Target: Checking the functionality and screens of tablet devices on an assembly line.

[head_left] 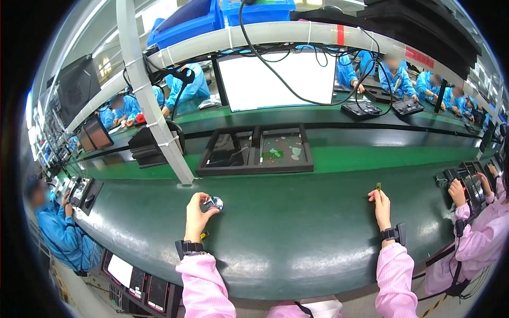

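My left hand (198, 216) is curled with thumb and fingers against a small round shiny object (218, 203), silvery with a dark part, low over the green bench mat. Its exact kind is too small to make out. Beside my left wrist lies a little yellow-and-dark piece (204, 235). Farther right, my right hand (381, 210) pinches a small yellow-and-dark strip (378, 186), which sticks up past the fingertips. Both wrists wear black bands, and pink sleeves cover my forearms.
A black two-section tray (254, 168) with flat panels stands beyond my hands. A white post (154, 114) rises from the bench at left, near stacked black trays (151, 146). A bright screen (275, 79) stands behind. Co-workers in blue sit left and across; one in pink (485, 228) works at right.
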